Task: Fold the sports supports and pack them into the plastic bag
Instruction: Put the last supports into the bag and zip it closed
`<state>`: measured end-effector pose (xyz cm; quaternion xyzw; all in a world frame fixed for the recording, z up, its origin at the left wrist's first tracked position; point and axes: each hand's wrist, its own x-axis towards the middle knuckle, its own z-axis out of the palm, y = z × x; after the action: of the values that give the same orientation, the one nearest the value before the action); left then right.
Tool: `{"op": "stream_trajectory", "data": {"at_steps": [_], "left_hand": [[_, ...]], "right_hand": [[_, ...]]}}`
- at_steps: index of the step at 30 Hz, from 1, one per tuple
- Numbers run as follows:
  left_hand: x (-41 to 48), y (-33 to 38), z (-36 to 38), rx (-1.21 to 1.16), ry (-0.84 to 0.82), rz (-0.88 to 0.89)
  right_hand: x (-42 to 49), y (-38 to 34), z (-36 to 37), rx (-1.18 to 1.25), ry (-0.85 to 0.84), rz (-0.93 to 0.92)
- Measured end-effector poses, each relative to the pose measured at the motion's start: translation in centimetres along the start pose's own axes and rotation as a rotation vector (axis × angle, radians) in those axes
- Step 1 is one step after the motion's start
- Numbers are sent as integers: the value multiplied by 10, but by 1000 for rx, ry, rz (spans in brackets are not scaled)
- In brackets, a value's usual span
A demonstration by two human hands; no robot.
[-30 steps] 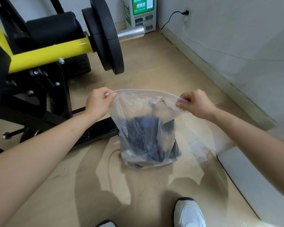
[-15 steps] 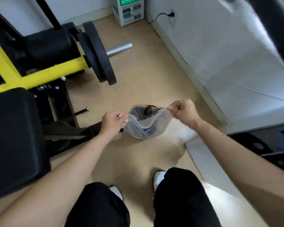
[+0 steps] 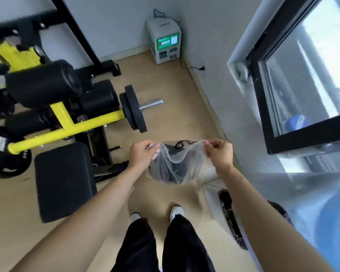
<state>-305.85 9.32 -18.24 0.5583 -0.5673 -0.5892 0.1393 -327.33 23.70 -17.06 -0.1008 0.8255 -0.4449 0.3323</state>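
Note:
A clear plastic bag (image 3: 192, 156) hangs in the air in front of me, above the floor. My left hand (image 3: 140, 153) pinches the left end of its top edge and my right hand (image 3: 219, 153) pinches the right end. The mouth sags open between them. Dark sports supports (image 3: 172, 173) lie bunched inside the bag, with a black strap (image 3: 182, 143) poking up at the far rim. How they are folded cannot be made out through the plastic.
A yellow and black weight machine (image 3: 67, 126) with a black plate (image 3: 134, 108) and a black pad (image 3: 64, 179) stands on the left. A white charging box (image 3: 165, 44) sits against the far wall. A black-framed window (image 3: 302, 75) is on the right. My shoes (image 3: 176, 211) stand on the wooden floor.
I have stood up and the view has risen. The bag, which rested on the floor, now hangs lifted between both hands, and its mouth has slackened open.

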Motion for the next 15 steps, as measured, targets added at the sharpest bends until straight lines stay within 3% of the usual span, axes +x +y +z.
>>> {"op": "stream_trajectory", "data": {"at_steps": [7,15], "left_hand": [[-1,98,-7,-70,-7,-14],[105,155,-22,-74,113,-16]], "right_hand": [[12,-96,-31,-25,70,-20],[123,-194,-38,-166,84,-32]]}}
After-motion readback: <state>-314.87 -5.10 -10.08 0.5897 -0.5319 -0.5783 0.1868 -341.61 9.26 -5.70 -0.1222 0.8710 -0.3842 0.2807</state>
